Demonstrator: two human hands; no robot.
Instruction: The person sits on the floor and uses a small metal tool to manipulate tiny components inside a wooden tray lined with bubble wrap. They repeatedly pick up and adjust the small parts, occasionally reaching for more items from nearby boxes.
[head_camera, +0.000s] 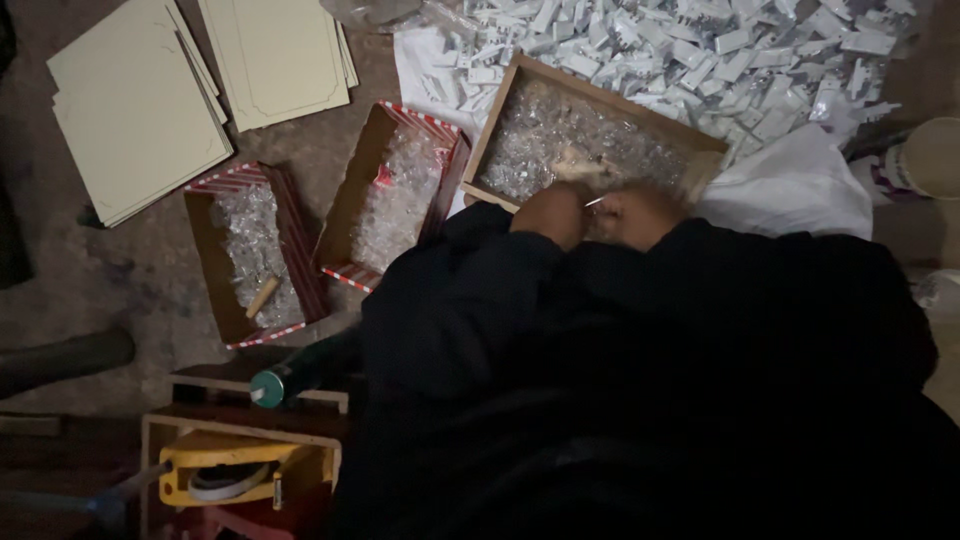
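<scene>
Your left hand (548, 213) and right hand (635, 213) meet at the near edge of the big cardboard box (510, 95) of clear plastic pieces (560, 135); a thin metal pin (594, 202) shows between them, though I cannot tell either grip. Left of that box, two striped boxes (350, 200) hold more clear pieces.

Bare floor (120, 270) open left of the striped boxes (255, 255). Right of the wooden tray (500, 125): white parts heap (720, 50) and white bag (790, 190) crowd passage. Card stacks (135, 100) block upper left.

Glossy clear plastic bits (560, 140), cardboard box (500, 105)
</scene>
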